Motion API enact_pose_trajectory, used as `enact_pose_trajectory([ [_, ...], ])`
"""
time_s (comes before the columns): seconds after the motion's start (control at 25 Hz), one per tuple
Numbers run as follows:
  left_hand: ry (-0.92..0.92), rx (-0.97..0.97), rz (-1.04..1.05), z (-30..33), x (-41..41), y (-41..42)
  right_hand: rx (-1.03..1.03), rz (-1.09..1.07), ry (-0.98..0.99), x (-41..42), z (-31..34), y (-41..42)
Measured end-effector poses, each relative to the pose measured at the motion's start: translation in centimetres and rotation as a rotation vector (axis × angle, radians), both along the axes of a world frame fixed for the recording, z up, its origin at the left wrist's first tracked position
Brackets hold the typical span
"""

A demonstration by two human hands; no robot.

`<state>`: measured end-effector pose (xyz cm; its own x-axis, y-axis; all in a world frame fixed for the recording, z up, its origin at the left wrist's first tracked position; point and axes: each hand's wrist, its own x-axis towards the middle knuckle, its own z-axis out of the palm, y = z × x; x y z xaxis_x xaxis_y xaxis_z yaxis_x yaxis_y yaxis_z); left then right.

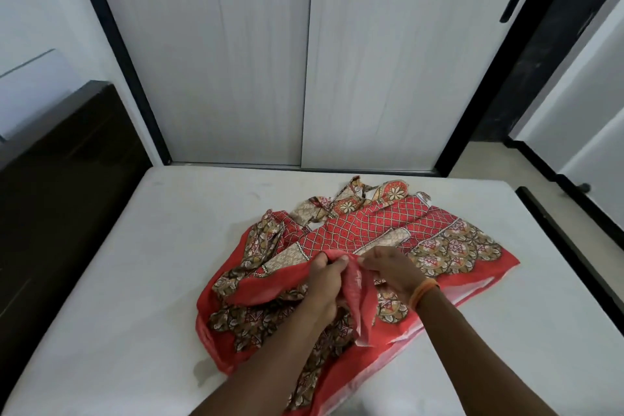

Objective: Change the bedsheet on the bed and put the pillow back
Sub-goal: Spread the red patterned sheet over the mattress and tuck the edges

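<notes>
Bedsheet (354, 246), red patterned, lies bunched on the bare mattress (135, 263), centre-right, its bulk spreading away from me toward the wardrobe doors (304, 61). My left hand (324, 280) and right hand (391, 267) sit nearly touching at the near red hem; both grips are clamped on that edge (hem fold hangs between them). To spread it, the hands likely part sideways along the hem. No pillow or container in view.

both arms reach forward, left grip (326, 275) and right grip (391, 268) close together, fingers curled, pinching.
</notes>
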<state>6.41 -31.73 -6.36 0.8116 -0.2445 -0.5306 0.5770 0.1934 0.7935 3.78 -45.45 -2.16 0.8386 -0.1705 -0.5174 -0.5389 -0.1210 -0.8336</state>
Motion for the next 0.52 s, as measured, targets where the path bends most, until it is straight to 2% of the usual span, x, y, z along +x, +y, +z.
enact_pose_trajectory([
  [0.16,0.054,0.003,0.09,0.3,0.5,0.2,-0.131,-0.024,-0.108,0.7,1.0,0.2],
  [0.28,0.185,-0.072,0.157,0.4,0.8,0.0,-0.391,0.015,-0.331,1.0,1.4,1.1],
  [0.4,0.24,-0.226,0.055,2.2,0.8,0.0,-0.592,0.261,-0.412,0.5,1.1,2.3],
  [0.48,0.218,-0.346,-0.028,3.9,1.0,0.2,-0.691,0.252,-0.475,0.2,0.7,2.8],
  [0.52,0.198,-0.387,-0.067,4.5,1.3,0.4,-0.673,0.194,-0.495,0.1,0.9,2.8],
])
